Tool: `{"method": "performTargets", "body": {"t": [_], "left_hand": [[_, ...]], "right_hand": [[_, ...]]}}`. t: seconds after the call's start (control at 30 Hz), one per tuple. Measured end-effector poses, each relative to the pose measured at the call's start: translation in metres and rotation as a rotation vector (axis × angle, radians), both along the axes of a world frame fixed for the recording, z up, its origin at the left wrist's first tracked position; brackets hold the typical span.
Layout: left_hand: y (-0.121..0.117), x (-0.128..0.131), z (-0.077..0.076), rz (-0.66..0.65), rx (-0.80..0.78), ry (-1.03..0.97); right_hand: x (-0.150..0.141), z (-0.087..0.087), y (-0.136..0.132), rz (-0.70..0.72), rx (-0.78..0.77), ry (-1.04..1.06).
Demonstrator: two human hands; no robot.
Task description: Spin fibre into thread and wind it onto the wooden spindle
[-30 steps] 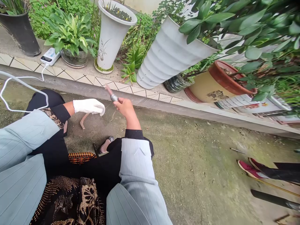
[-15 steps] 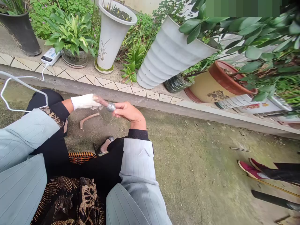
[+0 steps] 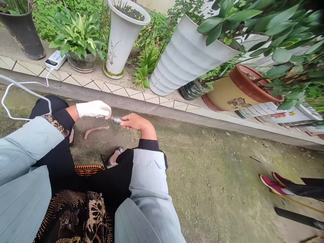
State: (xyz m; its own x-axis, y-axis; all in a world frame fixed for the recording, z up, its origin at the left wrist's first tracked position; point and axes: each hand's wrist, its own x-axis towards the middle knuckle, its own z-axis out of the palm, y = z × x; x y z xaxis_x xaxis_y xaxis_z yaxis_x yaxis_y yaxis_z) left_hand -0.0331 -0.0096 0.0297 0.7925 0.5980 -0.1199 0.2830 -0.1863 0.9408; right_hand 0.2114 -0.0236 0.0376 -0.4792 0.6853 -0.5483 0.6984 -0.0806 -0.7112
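My left hand (image 3: 95,109), in a white glove, is closed around a short brown stick-like piece that is mostly hidden by the glove. Silvery wire (image 3: 117,120) is wound in a thick bundle about the piece's right end. The bare fingers of my right hand (image 3: 135,122) are pinched together against the right side of this wire bundle. Below my left hand, a curved brown stick (image 3: 96,131) lies on the concrete ground.
A low tiled ledge (image 3: 116,90) runs across ahead, bearing several plant pots, among them a ribbed white pot (image 3: 184,55). A white device (image 3: 56,60) with a white cable (image 3: 25,83) sits there. At right are another person's red shoes (image 3: 272,184).
My left hand has turned, and the glove now covers more of the brown piece. The wire bundle and my right fingers have shifted slightly left.
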Motion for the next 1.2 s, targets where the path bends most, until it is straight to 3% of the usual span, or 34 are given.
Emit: {"method": "performTargets", "body": {"t": [0.1, 0.2, 0.3, 0.4, 0.47, 0.53, 0.63, 0.73, 0.83, 0.9, 0.97, 1.07, 1.13, 1.2], "left_hand": [[0.002, -0.002, -0.002, -0.022, 0.019, -0.008], [0.004, 0.000, -0.005, 0.022, -0.021, -0.068], [0.005, 0.002, -0.010, 0.082, -0.062, -0.111], [0.001, 0.004, -0.013, 0.010, -0.071, -0.052], [-0.004, 0.006, -0.010, -0.092, -0.053, 0.009], [-0.009, 0.006, -0.003, -0.155, -0.027, 0.040], [-0.011, 0.001, 0.006, -0.088, -0.008, 0.025], [-0.004, -0.005, 0.009, -0.008, 0.018, 0.016], [0.003, -0.009, 0.005, 0.033, 0.047, 0.008], [0.005, -0.009, 0.001, 0.075, 0.068, -0.005], [0.005, -0.007, -0.004, 0.117, 0.080, -0.018], [0.003, -0.002, -0.009, 0.100, 0.046, -0.028], [-0.001, 0.001, -0.010, 0.031, 0.014, -0.011], [-0.004, 0.003, -0.010, -0.037, 0.010, 0.028]], "right_hand": [[0.006, 0.010, -0.005, 0.229, -0.166, 0.150], [0.009, 0.017, -0.010, 0.258, -0.192, 0.339], [0.008, 0.018, -0.012, -0.041, 0.024, 0.584], [0.001, 0.013, -0.007, -0.444, 0.304, 0.743], [-0.003, 0.006, 0.001, -0.609, 0.392, 0.689], [-0.005, -0.003, 0.009, -0.676, 0.414, 0.496], [-0.006, -0.010, 0.012, -0.500, 0.333, 0.077], [-0.006, -0.007, 0.005, -0.050, 0.055, -0.138], [-0.003, 0.003, -0.005, 0.286, -0.208, 0.019], [0.001, 0.010, -0.010, 0.305, -0.232, 0.229], [0.003, 0.016, -0.013, 0.156, -0.131, 0.442], [0.002, 0.016, -0.013, -0.206, 0.118, 0.670], [-0.003, 0.011, -0.009, -0.409, 0.250, 0.686], [-0.009, 0.003, -0.003, -0.532, 0.322, 0.550]]}}
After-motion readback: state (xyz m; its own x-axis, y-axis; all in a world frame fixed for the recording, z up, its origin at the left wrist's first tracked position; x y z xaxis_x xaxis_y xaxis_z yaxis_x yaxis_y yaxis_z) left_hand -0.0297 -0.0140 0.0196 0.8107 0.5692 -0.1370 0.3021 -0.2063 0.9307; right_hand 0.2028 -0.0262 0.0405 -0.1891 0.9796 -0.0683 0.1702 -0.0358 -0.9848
